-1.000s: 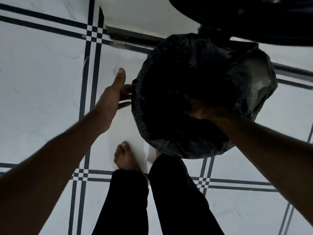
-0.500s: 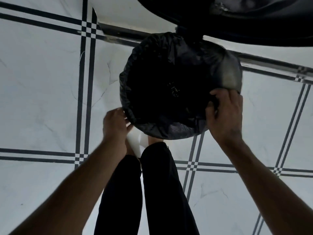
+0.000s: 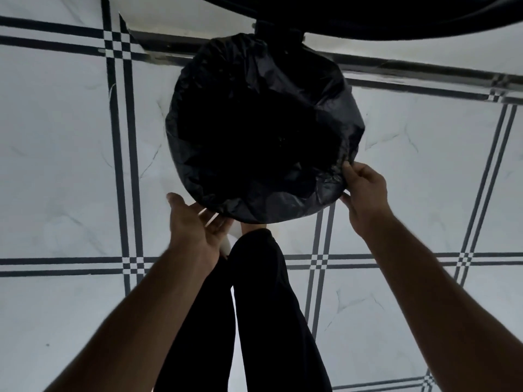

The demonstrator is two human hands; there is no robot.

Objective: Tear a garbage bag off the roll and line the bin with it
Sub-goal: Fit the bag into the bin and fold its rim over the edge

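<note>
Right grip [image 3: 365,190] pinches garbage bag [image 3: 254,128] edge at bin rim, near-right side. Left grip [image 3: 195,224] released, fingers spread, palm up just below near-left rim. Bag already draped over round bin on tiled floor [image 3: 56,137]. To finish well: pull fold-over down evenly all round, keep slack inside, avoid tearing thin film.

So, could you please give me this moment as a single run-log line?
stage: fitting bag over rim | garbage bag: covers bin mouth | right hand: pinches bag edge | left hand: open, at near rim | floor: tiled
</note>
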